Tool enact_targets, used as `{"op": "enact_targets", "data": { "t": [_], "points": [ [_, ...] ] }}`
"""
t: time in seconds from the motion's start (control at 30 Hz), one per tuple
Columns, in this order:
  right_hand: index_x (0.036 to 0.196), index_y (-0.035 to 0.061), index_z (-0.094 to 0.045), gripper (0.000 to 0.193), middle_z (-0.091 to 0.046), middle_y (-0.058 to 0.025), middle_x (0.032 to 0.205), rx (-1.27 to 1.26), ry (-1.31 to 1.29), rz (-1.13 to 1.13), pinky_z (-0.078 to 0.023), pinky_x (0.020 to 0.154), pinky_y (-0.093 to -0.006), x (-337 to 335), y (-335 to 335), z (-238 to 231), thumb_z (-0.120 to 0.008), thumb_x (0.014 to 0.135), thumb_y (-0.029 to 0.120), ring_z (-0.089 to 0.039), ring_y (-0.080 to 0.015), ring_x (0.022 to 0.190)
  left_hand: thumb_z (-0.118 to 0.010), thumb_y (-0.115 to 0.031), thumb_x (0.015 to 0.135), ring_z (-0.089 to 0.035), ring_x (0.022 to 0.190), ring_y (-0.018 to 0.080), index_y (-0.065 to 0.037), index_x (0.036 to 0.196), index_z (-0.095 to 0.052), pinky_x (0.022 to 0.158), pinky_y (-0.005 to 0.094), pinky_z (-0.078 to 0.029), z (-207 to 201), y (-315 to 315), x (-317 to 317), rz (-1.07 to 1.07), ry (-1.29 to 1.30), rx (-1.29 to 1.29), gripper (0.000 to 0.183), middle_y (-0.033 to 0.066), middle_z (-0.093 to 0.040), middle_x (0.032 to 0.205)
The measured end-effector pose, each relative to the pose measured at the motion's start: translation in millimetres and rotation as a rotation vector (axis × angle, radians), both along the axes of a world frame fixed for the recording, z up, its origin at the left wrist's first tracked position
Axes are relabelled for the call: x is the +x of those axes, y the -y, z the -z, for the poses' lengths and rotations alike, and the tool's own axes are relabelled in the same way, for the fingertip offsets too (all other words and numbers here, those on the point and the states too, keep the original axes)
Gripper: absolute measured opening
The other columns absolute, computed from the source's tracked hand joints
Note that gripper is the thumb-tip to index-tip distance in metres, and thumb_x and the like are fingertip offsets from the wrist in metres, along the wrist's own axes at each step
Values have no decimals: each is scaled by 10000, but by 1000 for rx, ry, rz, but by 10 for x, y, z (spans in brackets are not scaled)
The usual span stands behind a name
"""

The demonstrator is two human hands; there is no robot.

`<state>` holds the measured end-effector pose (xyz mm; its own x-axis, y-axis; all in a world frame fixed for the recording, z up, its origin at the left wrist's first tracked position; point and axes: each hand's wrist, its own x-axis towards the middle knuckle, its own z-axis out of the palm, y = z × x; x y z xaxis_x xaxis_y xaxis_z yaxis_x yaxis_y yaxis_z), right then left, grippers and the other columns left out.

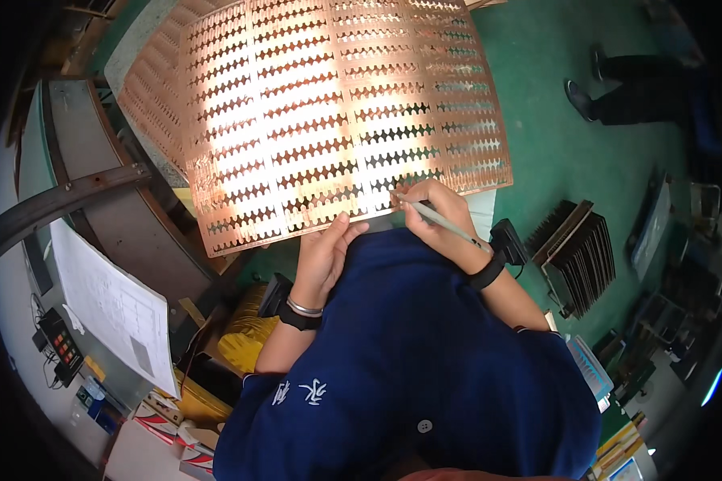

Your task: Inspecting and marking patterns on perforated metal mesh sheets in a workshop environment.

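A large copper-coloured sheet (349, 104), punched with rows of toothed cut-outs, lies in front of me with bright glare across its middle. My left hand (326, 250) holds its near edge, with the thumb on top and some fingers hidden below or beside the rim. Near the sheet's right front corner, my right hand (444, 210) grips a slim, pale pen-shaped tool (451, 226). The tool's tip points at the front row of cut-outs; whether it touches the metal I cannot tell. A similar sheet (148, 100) shows underneath at the left.
Left of me stand a curved-looking metal frame (64, 204) and a white paper sheet (116, 293). Yellow wrapped material (249, 341) sits by my left forearm. On the green floor (529, 152) at right is a rack of dark plates (578, 260). Another person's legs (638, 88) show at upper right.
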<state>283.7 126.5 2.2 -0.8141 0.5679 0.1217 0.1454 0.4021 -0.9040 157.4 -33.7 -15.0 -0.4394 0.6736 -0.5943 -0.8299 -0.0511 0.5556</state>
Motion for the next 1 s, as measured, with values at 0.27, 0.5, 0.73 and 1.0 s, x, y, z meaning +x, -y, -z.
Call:
{"op": "enact_targets", "data": {
  "t": [0.27,0.5,0.73,1.0],
  "points": [
    [836,22,-553,150,-617,-104,803,64,-21,-18,-514,676,-312,-34,2,9,-655,736,-22,-637,-243,759,-506,-54,920,-577,1010,182,-26,1224,-468,814,341,-529,13,7,1,1,0,-2,307,97,-564,1134],
    [870,23,-563,185,-598,-119,811,259,-6,-85,-512,675,-323,-49,-37,-32,-661,721,-28,-618,-259,761,-507,-52,919,-575,1012,182,-30,1227,-463,810,338,-528,23,18,13,2,-7,-1,312,98,-559,1143],
    [842,35,-555,152,-608,-109,803,-16,12,-2,-507,671,-314,16,-37,-7,-651,737,-20,-621,-243,752,-511,-47,915,-573,1016,186,-35,1229,-463,816,348,-527,9,6,-5,-4,-4,5,317,94,-561,1136],
    [835,36,-547,157,-619,-108,823,94,-16,-17,-513,679,-315,9,-23,26,-649,728,-19,-631,-245,768,-515,-42,911,-575,1018,192,-36,1226,-462,819,353,-528,38,7,4,-6,-2,-11,320,95,-562,1138]
  ]
}}
